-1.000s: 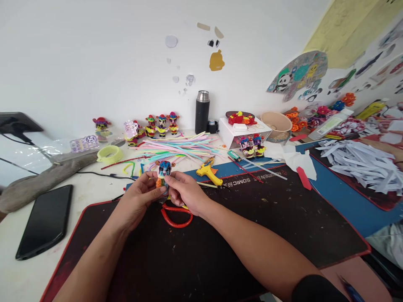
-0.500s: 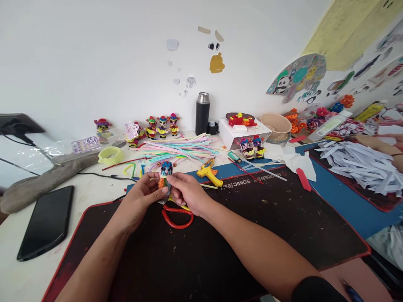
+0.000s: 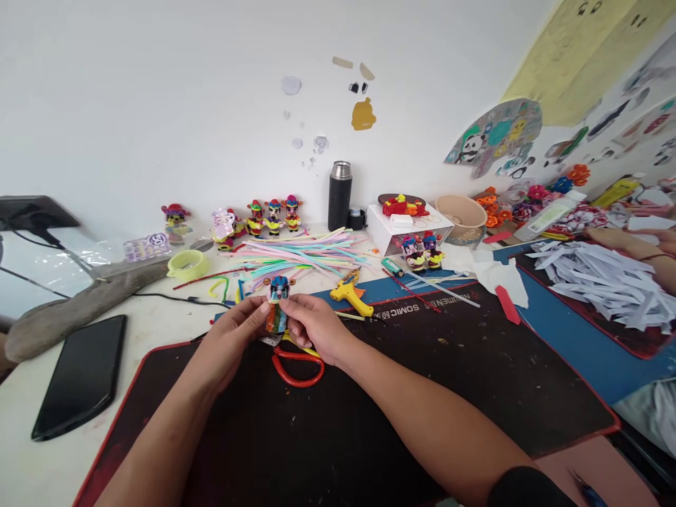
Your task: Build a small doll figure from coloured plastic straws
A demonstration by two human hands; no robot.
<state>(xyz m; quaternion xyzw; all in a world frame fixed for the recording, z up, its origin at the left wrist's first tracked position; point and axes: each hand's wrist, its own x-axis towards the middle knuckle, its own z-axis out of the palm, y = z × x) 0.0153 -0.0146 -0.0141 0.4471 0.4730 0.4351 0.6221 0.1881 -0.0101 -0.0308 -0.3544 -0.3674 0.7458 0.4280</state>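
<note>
A small figure (image 3: 278, 290) with a blue headpiece and an orange, green and blue striped body is held upright between both hands. My left hand (image 3: 240, 329) pinches its left side, and my right hand (image 3: 309, 325) grips the right side near the neck. Just below the hands, red-handled scissors (image 3: 299, 380) lie on the black mat (image 3: 338, 436), their blades hidden. A yellow glue gun (image 3: 351, 294) rests to the right of my right hand. Behind the figure lies a pile of pastel pipe cleaners (image 3: 306, 253).
Similar figures (image 3: 273, 217) stand by the wall, near a black thermos (image 3: 340, 196). A white box (image 3: 406, 229) and a bowl (image 3: 461, 215) are further right. On the left lies a black phone (image 3: 79, 377). At right, another person's hand (image 3: 623, 243) is near paper strips (image 3: 602, 278).
My left thumb has shifted up toward the figure's neck, uncovering its striped body. The view has tilted slightly upward.
</note>
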